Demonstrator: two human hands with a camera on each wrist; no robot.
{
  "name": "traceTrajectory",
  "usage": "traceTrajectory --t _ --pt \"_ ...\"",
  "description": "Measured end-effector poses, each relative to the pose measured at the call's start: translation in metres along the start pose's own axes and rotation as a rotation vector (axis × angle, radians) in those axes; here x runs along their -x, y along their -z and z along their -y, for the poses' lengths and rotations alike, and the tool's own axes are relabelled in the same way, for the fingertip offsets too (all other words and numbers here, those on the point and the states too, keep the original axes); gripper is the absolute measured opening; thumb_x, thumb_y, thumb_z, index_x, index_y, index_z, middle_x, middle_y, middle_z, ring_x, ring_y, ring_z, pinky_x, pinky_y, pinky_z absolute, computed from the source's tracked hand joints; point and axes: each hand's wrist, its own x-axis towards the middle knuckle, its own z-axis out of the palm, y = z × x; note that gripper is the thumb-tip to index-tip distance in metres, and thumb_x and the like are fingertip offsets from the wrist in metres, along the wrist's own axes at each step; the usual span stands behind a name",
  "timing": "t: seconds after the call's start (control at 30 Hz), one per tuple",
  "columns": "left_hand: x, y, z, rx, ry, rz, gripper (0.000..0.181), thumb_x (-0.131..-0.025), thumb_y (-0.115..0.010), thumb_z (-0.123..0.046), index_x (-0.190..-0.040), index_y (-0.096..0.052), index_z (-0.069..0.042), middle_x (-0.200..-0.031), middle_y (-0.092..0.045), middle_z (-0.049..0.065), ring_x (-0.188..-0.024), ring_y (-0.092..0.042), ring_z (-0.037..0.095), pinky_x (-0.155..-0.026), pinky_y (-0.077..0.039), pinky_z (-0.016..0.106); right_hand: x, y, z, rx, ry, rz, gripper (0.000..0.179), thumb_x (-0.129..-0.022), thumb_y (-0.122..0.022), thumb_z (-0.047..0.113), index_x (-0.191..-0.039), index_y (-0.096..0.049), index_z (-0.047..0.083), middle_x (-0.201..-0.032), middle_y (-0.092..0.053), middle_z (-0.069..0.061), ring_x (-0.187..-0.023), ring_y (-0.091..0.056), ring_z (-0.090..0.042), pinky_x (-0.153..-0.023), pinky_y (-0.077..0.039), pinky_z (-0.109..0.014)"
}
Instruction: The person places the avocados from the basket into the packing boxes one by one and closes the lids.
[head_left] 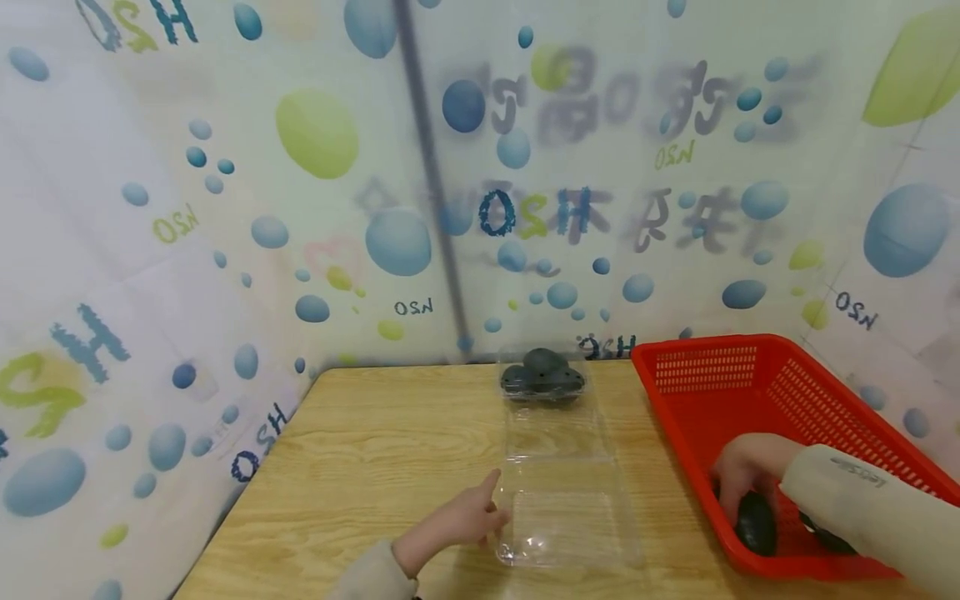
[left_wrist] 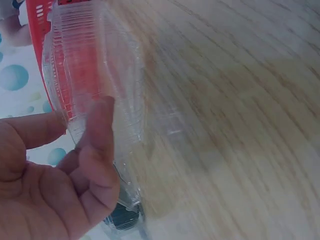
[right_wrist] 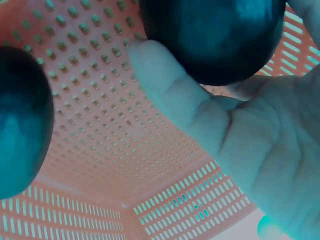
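Observation:
My right hand reaches into the red basket and grips a dark green avocado. In the right wrist view, the thumb lies along the underside of that avocado. Another avocado sits apart from it in the basket. My left hand is at the left edge of an open clear plastic clamshell. Seen from the left wrist, its fingers are loosely bent beside the clamshell wall; firm contact is hard to tell.
Several avocados are grouped in clear plastic at the table's back edge, beyond the clamshell. Light wood tabletop extends to the left. A patterned curtain hangs behind, and the basket's raised rim stands at the right.

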Motion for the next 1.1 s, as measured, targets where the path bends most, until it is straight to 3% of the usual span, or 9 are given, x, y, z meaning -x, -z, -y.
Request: traceTrajectory --t 0.23,0.4,0.77,1.1 --pt "0.0038 -0.0043 0.0001 0.135 0.042 -0.007 0.069 -0.093 -0.050 -0.011 -0.141 -0.005 0.013 -0.061 -0.061 0.005 -0.037 -0.043 0.010 -0.037 -0.032 0.018 -0.0042 0.0016 0.0033 0.044 0.001 0.048 0.048 -0.073 -0.074 0.007 -0.114 -0.050 0.000 -0.104 -0.053 -0.017 -0.092 -0.055 -0.035 -0.076 -0.047 -0.058" --pt "0.0046 -0.0056 0.0001 0.151 0.039 -0.023 0.068 -0.094 -0.049 -0.012 -0.139 -0.006 0.016 -0.059 -0.061 0.006 -0.034 -0.039 0.007 -0.035 -0.026 0.016 -0.0056 0.0024 0.0005 0.054 0.025 0.036 0.055 -0.072 -0.075 0.007 -0.119 -0.048 -0.001 -0.106 -0.051 -0.017 -0.092 -0.056 -0.035 -0.074 -0.049 -0.058" --pt "0.0048 -0.0084 0.0021 0.229 0.056 -0.034 0.066 -0.095 -0.048 -0.012 -0.138 -0.008 0.017 -0.052 -0.053 -0.002 -0.033 -0.035 0.006 -0.034 -0.027 0.016 -0.0016 0.0036 -0.0015 0.125 0.069 -0.061 0.082 -0.069 -0.076 0.010 -0.136 -0.031 -0.006 -0.130 -0.034 -0.033 -0.100 -0.052 -0.039 -0.067 -0.051 -0.053" --pt "0.0031 -0.0097 0.0031 0.290 0.050 -0.037 0.061 -0.095 -0.047 -0.009 -0.137 -0.012 0.018 -0.052 -0.052 -0.002 -0.032 -0.034 0.003 -0.034 -0.025 0.014 -0.0049 0.0047 -0.0042 0.089 0.069 -0.067 0.088 -0.070 -0.076 0.013 -0.139 -0.025 -0.006 -0.131 -0.030 -0.033 -0.099 -0.051 -0.037 -0.066 -0.051 -0.053"
